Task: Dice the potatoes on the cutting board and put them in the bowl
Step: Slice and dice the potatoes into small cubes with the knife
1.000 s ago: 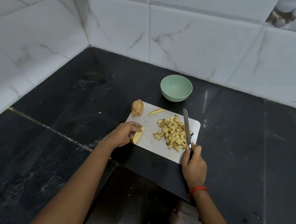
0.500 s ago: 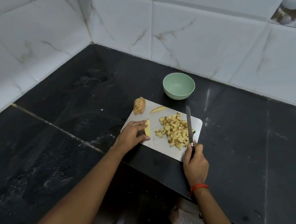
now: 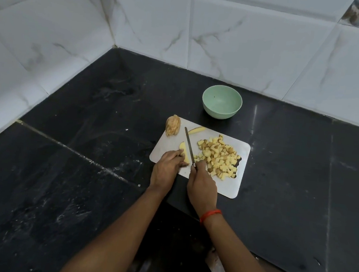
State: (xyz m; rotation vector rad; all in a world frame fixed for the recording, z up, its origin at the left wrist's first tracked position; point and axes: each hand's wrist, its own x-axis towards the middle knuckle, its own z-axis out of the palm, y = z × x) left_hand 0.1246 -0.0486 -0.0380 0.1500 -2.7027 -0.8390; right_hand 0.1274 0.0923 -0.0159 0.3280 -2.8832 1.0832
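A white cutting board [image 3: 233,185] lies on the black counter. A heap of diced potato [image 3: 218,157] covers its right half. My left hand [image 3: 166,167] pinches a potato wedge [image 3: 184,152] flat on the board's left side. My right hand [image 3: 202,186] grips a knife [image 3: 189,144] by its handle, and the blade lies just right of the wedge, pointing away from me. A sliced potato chunk [image 3: 173,125] stands at the board's far left corner, with a thin potato strip [image 3: 196,129] beside it. The green bowl [image 3: 222,101] sits behind the board with nothing in it.
The black stone counter [image 3: 83,170] runs into a corner of white marbled wall tiles [image 3: 238,36] at the back and left. Its front edge has a notch right below my arms.
My right hand has carried the knife left, from the right of the diced heap to beside the wedge. My left hand has slid the wedge inward on the board.
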